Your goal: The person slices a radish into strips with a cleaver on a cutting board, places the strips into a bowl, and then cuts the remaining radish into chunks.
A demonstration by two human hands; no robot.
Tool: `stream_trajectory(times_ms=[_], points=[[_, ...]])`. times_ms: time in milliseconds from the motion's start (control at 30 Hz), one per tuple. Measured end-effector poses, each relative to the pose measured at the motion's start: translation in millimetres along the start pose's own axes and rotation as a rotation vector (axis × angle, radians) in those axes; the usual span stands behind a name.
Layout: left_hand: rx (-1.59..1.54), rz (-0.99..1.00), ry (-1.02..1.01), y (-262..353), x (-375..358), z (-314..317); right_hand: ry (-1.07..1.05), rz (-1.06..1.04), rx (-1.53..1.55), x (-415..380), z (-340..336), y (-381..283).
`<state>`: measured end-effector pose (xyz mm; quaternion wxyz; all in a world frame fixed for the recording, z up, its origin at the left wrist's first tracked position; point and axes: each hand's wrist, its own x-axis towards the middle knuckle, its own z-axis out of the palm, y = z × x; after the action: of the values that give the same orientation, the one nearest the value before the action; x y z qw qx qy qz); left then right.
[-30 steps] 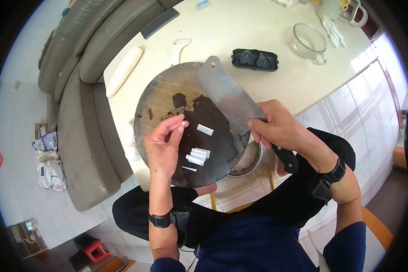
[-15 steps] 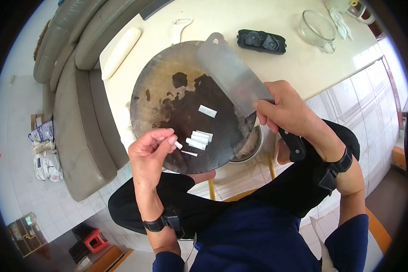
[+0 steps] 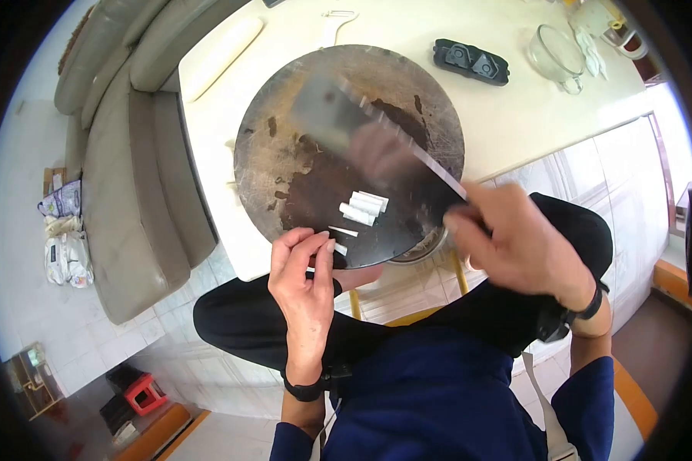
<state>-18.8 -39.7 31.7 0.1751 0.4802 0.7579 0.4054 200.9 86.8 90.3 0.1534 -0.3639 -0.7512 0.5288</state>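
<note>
My left hand point(image 3: 306, 265) is at the lower-left edge of the round dark board point(image 3: 265, 165), fingers pinched at a small white piece point(image 3: 341, 249). Beside it, on the board, lie a thin white strip point(image 3: 344, 231) and a cluster of white pieces point(image 3: 363, 207). My right hand point(image 3: 507, 238) is closed round the handle of a wide cleaver point(image 3: 331, 115), blurred by motion. The blade hangs tilted over the board's upper middle, apart from the pieces.
On the pale table point(image 3: 407, 23) are a long white roll point(image 3: 227, 58), a white peeler point(image 3: 336, 27), a black tray point(image 3: 470, 61) and a glass cup point(image 3: 555, 55). Below the board's edge a metal bowl point(image 3: 427, 250) partly shows. A grey sofa point(image 3: 131, 184) stands left.
The cleaver has swung left over the board, and the single white piece formerly lying apart is out of sight. My left hand has moved down to the board's near edge.
</note>
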Motion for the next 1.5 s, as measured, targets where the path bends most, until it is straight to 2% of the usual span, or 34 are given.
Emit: stream_trajectory(times_ms=[67,133,200,233,300,400,567,667,967,1200,1400,1467,1500], points=[[0.135,0.227,0.057,-7.6,-4.6,-4.9,-0.04,-0.152,-0.138,-12.2,11.9,-5.7],[0.17,0.302,0.023,-17.4,-7.5,-9.8,-0.079,-0.126,-0.153,-24.9,23.3,-11.5],[0.202,0.55,-0.045,-27.4,-7.7,-10.0,-0.122,-0.079,-0.173,-32.2,32.1,-16.0],[0.206,0.598,-0.059,-29.4,-5.5,-8.7,-0.141,-0.038,-0.194,-34.7,36.6,-17.2],[0.193,0.613,-0.042,-33.4,-5.1,-6.5,-0.15,0.012,-0.223,-38.7,44.1,-17.9],[0.163,0.643,-0.014,-38.7,-5.4,-1.9,-0.109,-0.044,-0.326,-43.4,53.6,-19.2],[0.155,0.541,0.043,-37.0,-8.6,1.5,-0.175,-0.02,-0.327,-47.5,56.9,-28.1],[0.193,0.542,0.024,-37.1,-11.4,-0.7,-0.163,-0.095,-0.416,-49.9,56.4,-22.9],[0.201,0.638,-0.002,-46.7,-13.4,-2.3,-0.22,-0.073,-0.459,-51.7,58.7,-27.0],[0.21,0.621,-0.035,-51.4,-14.5,-3.5,-0.287,-0.013,-0.474,-49.2,61.8,-33.1],[0.227,0.668,-0.047,-53.1,-14.1,-5.1,-0.313,-0.139,-0.568,-32.0,74.3,-34.0],[0.212,0.664,-0.057,-56.1,-14.7,-5.0,-0.153,-0.271,-0.556,-21.7,90.1,-26.2],[0.214,0.667,-0.056,-57.6,-16.0,-4.9,-0.15,-0.274,-0.556,-16.1,94.8,-25.3]])
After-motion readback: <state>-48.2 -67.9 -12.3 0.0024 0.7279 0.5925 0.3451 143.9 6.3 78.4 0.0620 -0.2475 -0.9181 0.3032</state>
